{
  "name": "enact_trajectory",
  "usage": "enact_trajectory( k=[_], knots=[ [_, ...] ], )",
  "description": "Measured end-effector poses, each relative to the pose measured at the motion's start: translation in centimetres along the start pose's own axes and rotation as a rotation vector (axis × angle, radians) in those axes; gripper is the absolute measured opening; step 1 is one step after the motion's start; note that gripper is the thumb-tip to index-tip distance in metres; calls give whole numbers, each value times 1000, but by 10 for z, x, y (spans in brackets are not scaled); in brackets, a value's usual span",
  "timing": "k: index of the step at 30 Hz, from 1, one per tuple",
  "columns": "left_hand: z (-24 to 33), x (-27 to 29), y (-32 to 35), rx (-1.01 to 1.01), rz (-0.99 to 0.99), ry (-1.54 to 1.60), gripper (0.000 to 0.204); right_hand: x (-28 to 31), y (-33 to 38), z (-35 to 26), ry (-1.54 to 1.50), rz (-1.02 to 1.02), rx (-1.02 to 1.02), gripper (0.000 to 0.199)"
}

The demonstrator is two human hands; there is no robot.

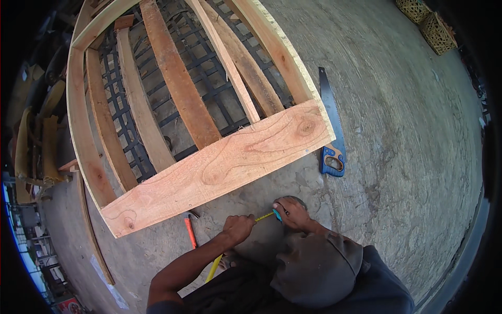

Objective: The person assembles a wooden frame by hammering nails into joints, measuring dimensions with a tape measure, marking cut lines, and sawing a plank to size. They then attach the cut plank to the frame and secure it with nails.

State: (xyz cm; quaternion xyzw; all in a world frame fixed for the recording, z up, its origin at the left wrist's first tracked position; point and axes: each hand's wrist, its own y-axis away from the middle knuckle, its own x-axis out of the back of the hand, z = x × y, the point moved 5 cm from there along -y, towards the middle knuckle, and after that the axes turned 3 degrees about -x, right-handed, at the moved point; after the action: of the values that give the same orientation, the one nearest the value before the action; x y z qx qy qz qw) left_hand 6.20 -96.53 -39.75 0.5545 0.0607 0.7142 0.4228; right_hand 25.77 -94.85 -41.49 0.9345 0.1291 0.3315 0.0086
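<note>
Your left hand [239, 229] and right hand [294, 213] both grip the yellow tape [264, 216], stretched sideways between them, with the wooden frame [209, 175] ahead.

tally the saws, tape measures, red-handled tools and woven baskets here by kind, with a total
Saw: 1
Tape measure: 1
Red-handled tool: 1
Woven baskets: 2
Total: 5

This looks like a wood workshop, with a handsaw [337, 128], a tape measure [264, 216], a big wooden frame [219, 167] and a concrete floor [402, 157].
</note>
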Motion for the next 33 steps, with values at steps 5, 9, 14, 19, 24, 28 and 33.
enact_trajectory(
  k=[5,9,14,19,24,28,33],
  knots=[
    [-29,-9,-19,40,32,-232,20,76,-26,44,457,490,-141,32],
    [-44,-4,-23,143,44,-299,23,115,-35,100,718,491,-336,44],
    [-41,-6,-17,57,90,-341,20,130,-42,124,572,514,-329,30],
    [-4,28,7,-53,241,-195,17,188,-9,95,-518,833,-602,18],
    [70,119,25,-202,410,58,23,201,28,16,-1261,910,-193,30],
    [95,178,32,-399,697,121,25,168,42,-19,-1709,367,-76,40],
    [83,235,26,-389,1052,-3,11,60,48,-33,-2055,-164,-303,39]
  ],
)
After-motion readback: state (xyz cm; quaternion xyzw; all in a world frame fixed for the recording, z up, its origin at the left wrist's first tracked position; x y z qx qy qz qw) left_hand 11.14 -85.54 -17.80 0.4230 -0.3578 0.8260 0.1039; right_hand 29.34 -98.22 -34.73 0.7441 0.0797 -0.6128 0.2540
